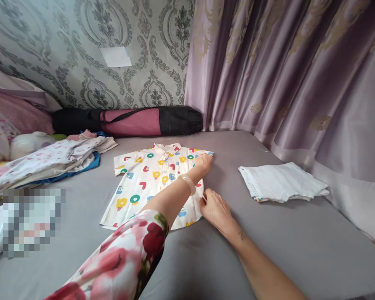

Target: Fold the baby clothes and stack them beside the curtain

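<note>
A white short-sleeved shirt (156, 175) with a collar and colourful printed shapes lies spread face up on the grey bed sheet. My left hand (204, 163) reaches across it, fingers closed at the sleeve on the right side. A pale bangle (187, 184) circles that wrist, and a floral sleeve covers the upper forearm. Lower down, my right hand (216, 209) pinches the shirt's right side edge between thumb and fingers. My left forearm hides part of the shirt's middle and lower front.
Folded white cloth (283, 182) lies to the right. On the left are a pile of clothes (53, 160) and a pixelated patch. A black and pink long bag (129, 121) rests along the patterned wall. Purple curtains (268, 71) hang at the right.
</note>
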`<action>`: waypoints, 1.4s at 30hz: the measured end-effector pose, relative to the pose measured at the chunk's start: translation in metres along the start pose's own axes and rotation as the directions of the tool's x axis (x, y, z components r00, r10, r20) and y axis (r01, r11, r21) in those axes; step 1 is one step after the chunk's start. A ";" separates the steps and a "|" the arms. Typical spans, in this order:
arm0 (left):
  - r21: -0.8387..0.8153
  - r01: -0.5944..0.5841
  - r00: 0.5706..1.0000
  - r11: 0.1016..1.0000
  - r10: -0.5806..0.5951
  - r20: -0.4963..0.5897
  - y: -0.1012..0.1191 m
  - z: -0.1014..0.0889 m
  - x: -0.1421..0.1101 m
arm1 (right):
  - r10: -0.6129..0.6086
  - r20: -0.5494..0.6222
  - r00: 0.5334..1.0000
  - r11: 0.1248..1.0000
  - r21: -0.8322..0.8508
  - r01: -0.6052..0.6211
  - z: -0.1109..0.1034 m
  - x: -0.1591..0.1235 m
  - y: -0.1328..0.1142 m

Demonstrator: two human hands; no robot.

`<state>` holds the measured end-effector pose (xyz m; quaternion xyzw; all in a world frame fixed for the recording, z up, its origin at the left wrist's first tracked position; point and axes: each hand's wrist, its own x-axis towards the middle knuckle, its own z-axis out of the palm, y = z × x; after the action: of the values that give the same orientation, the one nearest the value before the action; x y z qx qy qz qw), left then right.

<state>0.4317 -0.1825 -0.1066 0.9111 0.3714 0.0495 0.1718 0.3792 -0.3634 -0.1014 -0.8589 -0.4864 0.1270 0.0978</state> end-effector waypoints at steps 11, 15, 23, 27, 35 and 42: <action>-0.778 0.262 0.925 0.571 -0.378 0.033 -0.077 -0.051 -0.003 | -0.037 -0.104 0.994 0.970 0.237 0.061 0.008 -0.003 -0.011; -0.858 0.215 0.916 0.467 -0.400 0.011 -0.103 -0.061 -0.020 | -0.092 -0.172 0.981 0.944 0.299 0.140 0.015 -0.009 -0.017; -0.880 0.160 0.903 0.448 -0.426 -0.052 -0.144 -0.060 -0.052 | -0.336 -0.227 0.914 0.861 0.319 0.396 0.026 -0.015 -0.021; -0.869 0.187 0.888 0.458 -0.456 -0.049 -0.158 -0.053 -0.062 | -0.441 -0.220 0.870 0.821 0.292 0.490 0.030 -0.013 -0.020; -0.686 0.134 0.920 0.715 -0.346 -0.181 -0.168 -0.040 -0.070 | -0.694 -0.170 0.699 0.629 0.328 0.705 0.025 -0.023 -0.024; -0.030 0.170 0.933 0.985 -0.170 -0.316 -0.154 -0.046 -0.079 | -0.539 -0.315 0.781 0.648 0.437 0.624 0.025 -0.008 -0.016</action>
<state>0.2630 -0.1219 -0.1141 0.8555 0.4715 0.1807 0.1143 0.3542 -0.3611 -0.1198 -0.6041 -0.6739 0.1471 0.3991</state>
